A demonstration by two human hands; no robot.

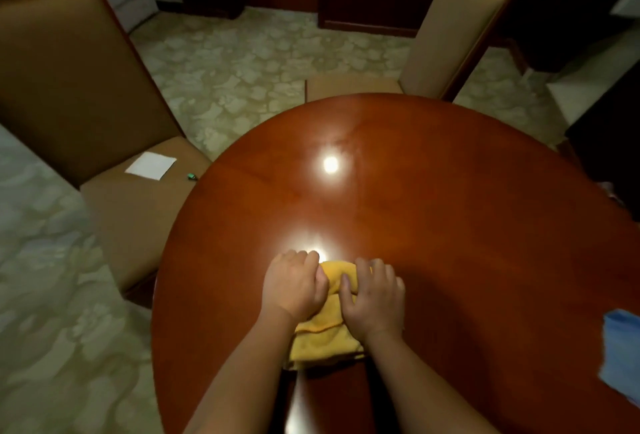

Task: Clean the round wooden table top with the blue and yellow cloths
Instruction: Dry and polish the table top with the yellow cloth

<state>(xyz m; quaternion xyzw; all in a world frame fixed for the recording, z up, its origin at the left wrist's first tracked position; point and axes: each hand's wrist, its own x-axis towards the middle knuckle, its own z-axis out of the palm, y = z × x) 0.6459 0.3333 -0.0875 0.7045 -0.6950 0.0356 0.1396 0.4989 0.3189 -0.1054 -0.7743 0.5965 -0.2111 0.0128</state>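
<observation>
**Operator:** Both hands grip one bunched cloth. I see the left hand [293,284] with fingers curled over the far left fold of the yellow cloth [323,333], and the right hand [374,298] pressing and clutching its right side, thumb tucked into the crease between the two hands.

**Observer:** Which step is this?

**Operator:** I judge it the yellow-cloth wiping pass, on the near part of the round table top [433,198]. Next I would push the wad outward from the grip, keeping pressure even.

**Observer:** And the cloths themselves?

**Operator:** Yellow: soft, crumpled, hemmed, trailing back under the wrists. The blue cloth [621,350] lies well to the right of the grip, at the table's edge, untouched.
</observation>
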